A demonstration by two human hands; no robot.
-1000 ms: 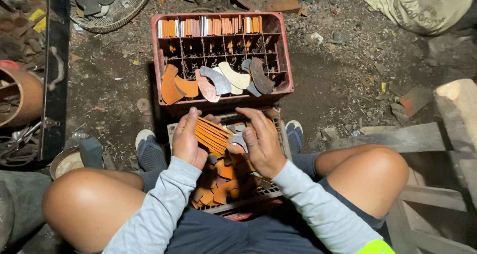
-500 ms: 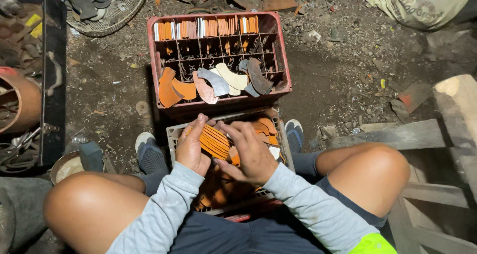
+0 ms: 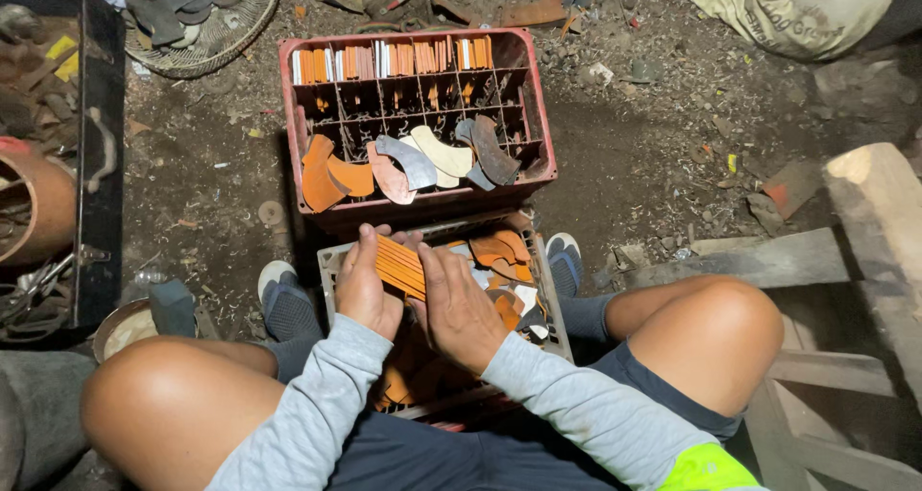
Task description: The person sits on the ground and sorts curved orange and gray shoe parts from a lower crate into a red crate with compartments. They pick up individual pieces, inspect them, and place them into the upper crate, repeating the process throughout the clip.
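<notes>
I sit on the ground with my knees apart. Both hands grip a stack of flat orange pieces (image 3: 399,265) held edge-up above a grey crate (image 3: 331,258) between my feet. My left hand (image 3: 367,284) clasps the stack's left side; my right hand (image 3: 459,308) covers its right side from above. More orange and pale cut pieces (image 3: 499,251) lie loose in the grey crate. Just beyond stands a red divided crate (image 3: 538,97), with curved orange, grey and cream pieces (image 3: 413,162) along its near row and upright stacks in its far cells.
A black box (image 3: 96,155) with scrap stands at the left, a round wire grille (image 3: 206,30) at the top left, a sack (image 3: 797,11) at the top right. Wooden beams (image 3: 874,222) lie to my right. Dirt and debris cover the ground.
The stack of orange pieces has shifted slightly lower and left over the grey crate. My right hand has slid from the stack's right end onto its top.
</notes>
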